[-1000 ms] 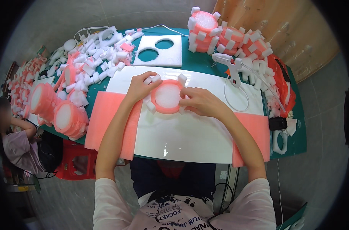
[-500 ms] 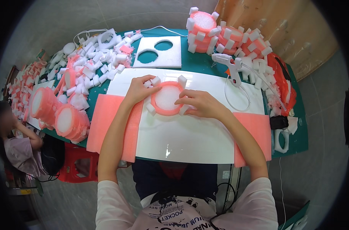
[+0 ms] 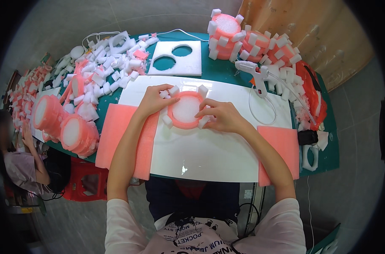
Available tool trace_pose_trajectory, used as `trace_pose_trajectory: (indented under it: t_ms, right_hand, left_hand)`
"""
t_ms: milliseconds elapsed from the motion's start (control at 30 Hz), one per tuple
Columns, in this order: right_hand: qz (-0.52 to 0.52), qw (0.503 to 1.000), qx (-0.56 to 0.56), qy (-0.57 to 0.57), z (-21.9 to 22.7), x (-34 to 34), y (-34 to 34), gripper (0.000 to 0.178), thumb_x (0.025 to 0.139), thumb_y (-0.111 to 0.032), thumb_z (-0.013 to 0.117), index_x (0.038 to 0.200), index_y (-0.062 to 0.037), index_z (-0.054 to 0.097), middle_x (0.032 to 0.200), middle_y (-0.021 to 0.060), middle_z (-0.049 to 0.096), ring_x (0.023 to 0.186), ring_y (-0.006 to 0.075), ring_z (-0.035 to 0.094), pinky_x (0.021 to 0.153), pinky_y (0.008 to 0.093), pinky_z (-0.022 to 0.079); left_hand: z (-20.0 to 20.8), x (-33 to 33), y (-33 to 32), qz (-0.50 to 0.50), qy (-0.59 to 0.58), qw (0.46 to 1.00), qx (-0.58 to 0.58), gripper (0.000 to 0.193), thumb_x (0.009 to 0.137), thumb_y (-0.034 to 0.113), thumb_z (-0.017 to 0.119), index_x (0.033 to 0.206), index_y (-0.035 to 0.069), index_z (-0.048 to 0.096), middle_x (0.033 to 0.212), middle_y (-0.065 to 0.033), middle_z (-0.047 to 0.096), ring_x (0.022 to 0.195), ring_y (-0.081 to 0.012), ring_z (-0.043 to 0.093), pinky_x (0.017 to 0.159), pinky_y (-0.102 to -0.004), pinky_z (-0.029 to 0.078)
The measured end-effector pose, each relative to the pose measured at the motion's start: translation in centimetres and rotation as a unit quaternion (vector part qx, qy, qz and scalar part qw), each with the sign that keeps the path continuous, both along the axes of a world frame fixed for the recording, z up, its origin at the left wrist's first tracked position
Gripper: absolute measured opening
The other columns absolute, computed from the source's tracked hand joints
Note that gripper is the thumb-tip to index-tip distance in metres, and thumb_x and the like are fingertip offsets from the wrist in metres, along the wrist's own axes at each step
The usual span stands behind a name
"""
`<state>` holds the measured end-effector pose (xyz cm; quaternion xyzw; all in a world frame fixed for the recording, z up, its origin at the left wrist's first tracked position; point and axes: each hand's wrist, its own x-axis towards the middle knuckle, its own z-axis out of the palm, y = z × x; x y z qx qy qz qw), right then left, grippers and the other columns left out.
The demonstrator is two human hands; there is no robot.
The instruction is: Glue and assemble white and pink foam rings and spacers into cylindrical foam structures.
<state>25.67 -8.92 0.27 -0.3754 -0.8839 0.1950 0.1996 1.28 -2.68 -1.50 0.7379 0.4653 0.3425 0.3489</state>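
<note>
On a glossy white board [image 3: 201, 156] lies a round foam piece [image 3: 185, 109], a white disc inside a pink foam rim. Small white foam blocks stick out around its edge. My left hand [image 3: 155, 101] grips the upper left of the rim, its thumb over the pink edge beside a white block. My right hand [image 3: 223, 117] is closed on the right side, with finger and thumb at the rim and the lower right block. The fingers partly hide both sides of the piece. A white glue gun [image 3: 255, 76] rests beyond my right hand.
Pink foam sheets [image 3: 124, 139] flank the board. A white foam panel with two round holes [image 3: 188, 67] lies behind it. Loose foam blocks [image 3: 110, 63] heap at far left; similar round pieces [image 3: 226, 38] stack at far right. Another person [image 3: 25, 165] sits at left.
My hands stay on the round piece with almost the same grip. At left, the other person's arm has shifted. The whole view has moved very slightly.
</note>
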Motion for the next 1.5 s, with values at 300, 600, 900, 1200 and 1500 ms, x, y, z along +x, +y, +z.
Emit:
trace_pose_trajectory:
  t_ms: [300,600,900,1200,1500]
  right_hand:
    - [-0.041,0.999,0.017,-0.015,-0.1,-0.6,-0.5,0.033,0.058,-0.013,0.075,0.089,-0.0200,0.066,0.093,-0.0063,0.057,0.068,0.0146,0.058,0.056,0.0279,0.043]
    - [-0.053,0.999,-0.002,-0.011,0.2,-0.9,-1.0,0.029,0.059,-0.010,0.073,0.085,-0.0170,0.064,0.095,-0.0043,0.055,0.074,0.0174,0.059,0.056,0.0306,0.044]
    - [-0.070,0.997,-0.017,-0.014,0.2,-1.2,-1.2,0.028,0.060,-0.009,0.073,0.085,-0.0161,0.062,0.096,-0.0030,0.054,0.076,0.0186,0.059,0.058,0.0321,0.044]
    - [-0.068,0.997,-0.030,0.005,0.1,-1.1,-1.1,0.028,0.060,-0.008,0.073,0.085,-0.0149,0.063,0.095,-0.0022,0.053,0.073,0.0173,0.058,0.059,0.0307,0.045]
    - [-0.066,0.997,-0.035,0.020,0.0,-1.1,-1.2,0.028,0.060,-0.007,0.073,0.086,-0.0145,0.063,0.095,-0.0018,0.052,0.067,0.0166,0.057,0.059,0.0302,0.045]
  left_hand:
    - [0.4,-0.4,0.2,-0.009,0.031,0.999,-0.027,0.042,0.064,0.025,0.071,0.097,0.000,0.063,0.080,-0.0086,0.063,0.070,-0.0149,0.058,0.067,-0.0267,0.047]
    - [0.0,-0.4,0.2,0.006,0.012,0.999,-0.035,0.038,0.070,0.030,0.068,0.095,0.001,0.064,0.081,-0.0105,0.064,0.073,-0.0158,0.058,0.069,-0.0273,0.046]
    - [0.0,-0.9,0.3,-0.003,-0.040,0.997,-0.070,0.035,0.080,0.031,0.057,0.095,0.001,0.064,0.085,-0.0065,0.063,0.069,-0.0122,0.054,0.063,-0.0250,0.043]
    - [1.7,-0.5,-0.5,-0.012,-0.086,0.993,-0.084,0.034,0.086,0.032,0.048,0.101,0.005,0.062,0.074,-0.0014,0.057,0.057,-0.0060,0.042,0.048,-0.0211,0.030]
    - [0.7,-0.9,0.2,-0.004,0.029,0.999,-0.031,0.034,0.074,0.028,0.062,0.100,0.004,0.062,0.077,-0.0034,0.061,0.071,-0.0112,0.053,0.067,-0.0240,0.042]
